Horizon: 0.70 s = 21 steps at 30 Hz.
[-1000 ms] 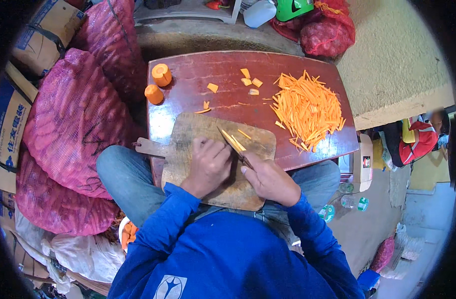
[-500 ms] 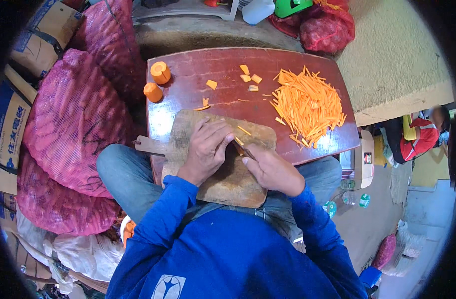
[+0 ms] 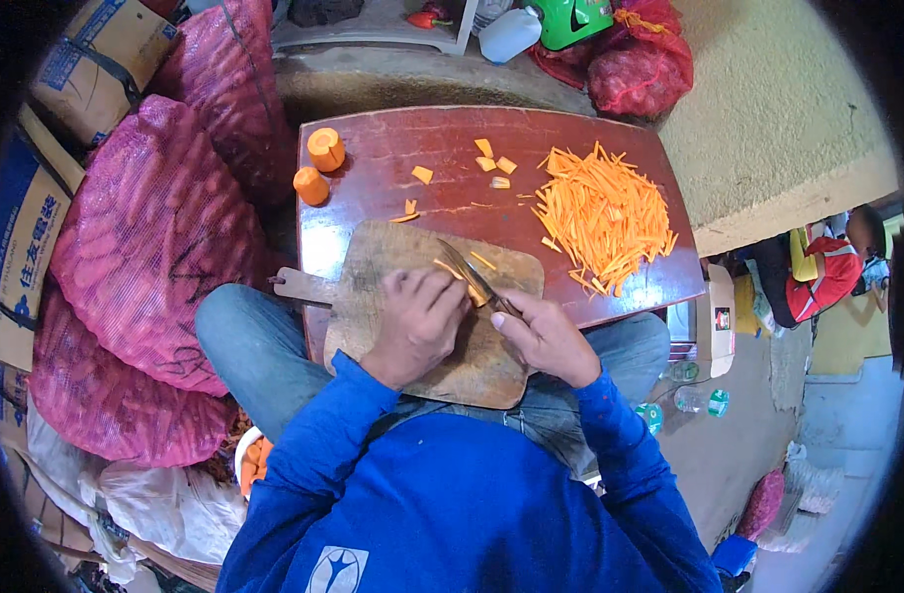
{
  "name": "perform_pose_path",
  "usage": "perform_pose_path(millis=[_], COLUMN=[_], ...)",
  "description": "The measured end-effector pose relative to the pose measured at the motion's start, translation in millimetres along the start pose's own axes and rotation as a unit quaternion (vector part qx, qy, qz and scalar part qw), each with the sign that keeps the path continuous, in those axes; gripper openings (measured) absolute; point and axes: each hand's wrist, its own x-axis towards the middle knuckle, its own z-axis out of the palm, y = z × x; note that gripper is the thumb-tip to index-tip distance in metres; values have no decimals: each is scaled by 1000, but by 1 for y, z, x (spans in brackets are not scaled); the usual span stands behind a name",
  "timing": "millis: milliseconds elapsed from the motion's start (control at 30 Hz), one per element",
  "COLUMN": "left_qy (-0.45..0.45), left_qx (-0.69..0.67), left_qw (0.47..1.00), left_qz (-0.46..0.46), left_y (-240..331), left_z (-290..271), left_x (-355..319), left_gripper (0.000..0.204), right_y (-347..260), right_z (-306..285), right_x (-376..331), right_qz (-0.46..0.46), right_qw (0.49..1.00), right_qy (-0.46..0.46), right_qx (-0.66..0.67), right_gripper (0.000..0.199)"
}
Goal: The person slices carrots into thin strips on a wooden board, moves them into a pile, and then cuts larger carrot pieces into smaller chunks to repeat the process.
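Pink mesh sacks (image 3: 145, 247) and cardboard boxes (image 3: 22, 257) at left; white jug (image 3: 509, 35); plastic bottles (image 3: 694, 400) on floor.

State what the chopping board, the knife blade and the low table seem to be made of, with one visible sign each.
Chopping board: bare wood, matt and worn, grain and pale scuffs showing.
Knife: the blade looks like metal, thin, grey, faintly glinting.
Low table: probably wood under a glossy red-brown finish, since it reflects light; the core cannot be told.

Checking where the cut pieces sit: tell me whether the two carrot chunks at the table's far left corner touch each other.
Apart. The head view shows dark table surface between the upper carrot chunk and the lower carrot chunk.
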Motion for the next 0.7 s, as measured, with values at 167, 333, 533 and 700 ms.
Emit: perform_pose_path(millis=[167, 333, 533, 700], left_qy=[-102, -126, -147, -152], left_qx=[21, 39, 77, 72], left_qw=[994, 990, 984, 984], left_qz=[31, 51, 63, 60], left_y=[-5, -6, -3, -3], left_z=[7, 4, 3, 5], left_x=[-8, -8, -7, -8], left_gripper=[45, 46, 45, 45], right_y=[-9, -12, -3, -4], right_z=[4, 5, 10, 14], right_x=[-4, -2, 0, 6], right_qz=[-27, -14, -19, -1], right_qw=[999, 999, 999, 997], right_qy=[31, 12, 28, 2], right_qx=[-11, -32, -31, -76], right_gripper=[32, 34, 31, 30])
